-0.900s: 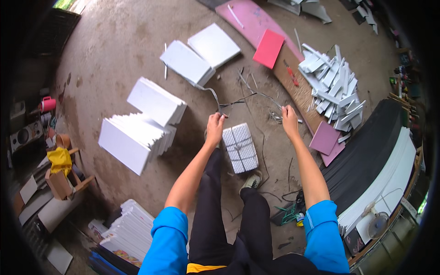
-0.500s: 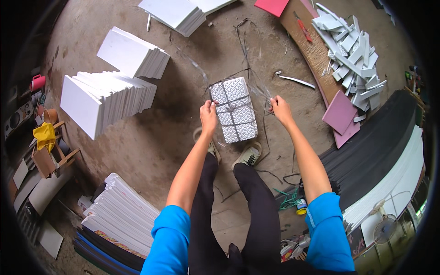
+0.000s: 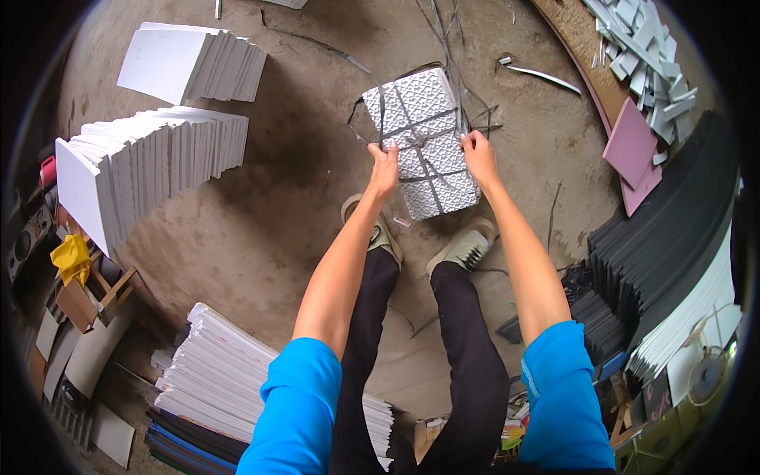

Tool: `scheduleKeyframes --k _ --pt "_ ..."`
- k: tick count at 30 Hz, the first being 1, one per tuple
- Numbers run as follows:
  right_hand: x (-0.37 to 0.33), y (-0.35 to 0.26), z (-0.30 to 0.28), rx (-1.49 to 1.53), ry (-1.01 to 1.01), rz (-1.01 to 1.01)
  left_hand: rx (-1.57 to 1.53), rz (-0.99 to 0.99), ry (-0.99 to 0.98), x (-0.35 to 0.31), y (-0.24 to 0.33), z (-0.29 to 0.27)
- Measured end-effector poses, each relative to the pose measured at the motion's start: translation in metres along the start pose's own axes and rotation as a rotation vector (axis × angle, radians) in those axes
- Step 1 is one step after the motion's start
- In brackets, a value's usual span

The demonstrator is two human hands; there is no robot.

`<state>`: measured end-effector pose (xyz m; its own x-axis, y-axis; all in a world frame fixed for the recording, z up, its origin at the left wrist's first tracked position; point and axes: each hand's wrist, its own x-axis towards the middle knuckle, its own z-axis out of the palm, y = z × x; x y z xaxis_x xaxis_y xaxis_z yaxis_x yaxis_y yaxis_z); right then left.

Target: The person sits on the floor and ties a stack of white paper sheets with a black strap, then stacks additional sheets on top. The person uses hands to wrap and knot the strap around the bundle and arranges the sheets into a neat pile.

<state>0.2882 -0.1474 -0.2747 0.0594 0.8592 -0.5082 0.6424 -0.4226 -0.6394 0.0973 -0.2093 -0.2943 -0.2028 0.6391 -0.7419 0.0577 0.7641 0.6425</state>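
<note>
A block-shaped bundle of white, embossed pieces (image 3: 439, 190) lies on the floor in front of my feet, crossed by dark flat straps knotted near its middle. At its left edge, my left hand (image 3: 384, 168) pinches a dark strap (image 3: 381, 111) that runs up over the bundle's far left corner. My right hand (image 3: 480, 161) is at the right edge, thumb and fingers closed on another strap by the bundle's side. Loose strap ends (image 3: 448, 39) trail away across the floor beyond the far edge. Exactly how the straps pass through my fingers is hidden.
Stacks of white boards (image 3: 158, 158) stand to the left, with another board stack (image 3: 214, 372) at lower left. Pale offcuts (image 3: 653, 63) and pink boards (image 3: 632, 144) lie at far right. Black sheets (image 3: 657, 229) are piled on the right. A curved white strip (image 3: 546, 77) lies on the floor.
My right hand has come in from the right to the bundle's edge. The left hand stays at the left edge, and a strap now crosses the bundle's left part. The view has shifted.
</note>
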Motion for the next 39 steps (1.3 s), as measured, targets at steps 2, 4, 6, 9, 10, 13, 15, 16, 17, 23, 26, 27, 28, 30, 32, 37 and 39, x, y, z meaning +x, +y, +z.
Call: scheduleKeyframes --k 2,4,6,9,10,13,15,16,17,23,26,27,28,30,32,37,39 --pt "-0.019 0.011 -0.008 -0.008 0.020 0.016 -0.014 -0.039 -0.056 -0.017 0.002 0.012" --pt "-0.043 0.034 -0.015 -0.030 0.008 0.028 -0.001 0.012 -0.045 -0.041 -0.010 0.028" --pt "-0.071 0.068 -0.020 -0.035 0.016 0.060 0.023 -0.054 -0.058 -0.060 -0.040 0.049" --pt "-0.110 0.096 -0.027 -0.063 -0.038 0.141 0.053 -0.031 -0.127 -0.089 -0.079 0.065" --pt "-0.120 0.105 -0.027 -0.097 -0.044 0.145 0.063 -0.058 -0.146 -0.097 -0.089 0.067" --pt "-0.143 0.122 -0.028 -0.100 -0.056 0.212 0.072 -0.077 -0.161 -0.118 -0.100 0.074" --pt "-0.149 0.118 -0.036 -0.019 -0.034 0.278 0.076 -0.030 -0.087 -0.128 -0.096 0.075" --pt "-0.148 0.109 -0.043 0.040 -0.016 0.289 0.115 0.005 -0.049 -0.128 -0.090 0.069" --pt "-0.145 0.098 -0.051 0.099 0.002 0.295 0.151 0.044 -0.008 -0.123 -0.080 0.058" --pt "-0.122 -0.009 -0.178 0.584 0.046 0.220 -0.014 0.156 0.055 -0.134 0.037 -0.014" --pt "-0.096 -0.086 -0.238 0.658 0.017 0.192 0.091 0.308 0.184 -0.128 0.085 -0.064" --pt "-0.091 -0.109 -0.258 0.650 0.035 0.199 0.065 0.275 0.116 -0.133 0.118 -0.072" --pt "-0.090 -0.129 -0.275 0.680 0.070 0.186 0.044 0.239 0.046 -0.145 0.154 -0.081" --pt "-0.079 -0.184 -0.297 0.743 0.103 0.137 -0.055 0.290 -0.008 -0.159 0.207 -0.105" --pt "-0.067 -0.239 -0.313 0.768 0.121 0.055 -0.123 0.316 -0.055 -0.171 0.248 -0.127" --pt "-0.042 -0.384 -0.367 0.750 0.088 -0.234 -0.135 0.434 -0.061 -0.199 0.334 -0.177" --pt "-0.039 -0.446 -0.393 0.702 0.060 -0.358 -0.231 0.435 -0.065 -0.215 0.361 -0.193"
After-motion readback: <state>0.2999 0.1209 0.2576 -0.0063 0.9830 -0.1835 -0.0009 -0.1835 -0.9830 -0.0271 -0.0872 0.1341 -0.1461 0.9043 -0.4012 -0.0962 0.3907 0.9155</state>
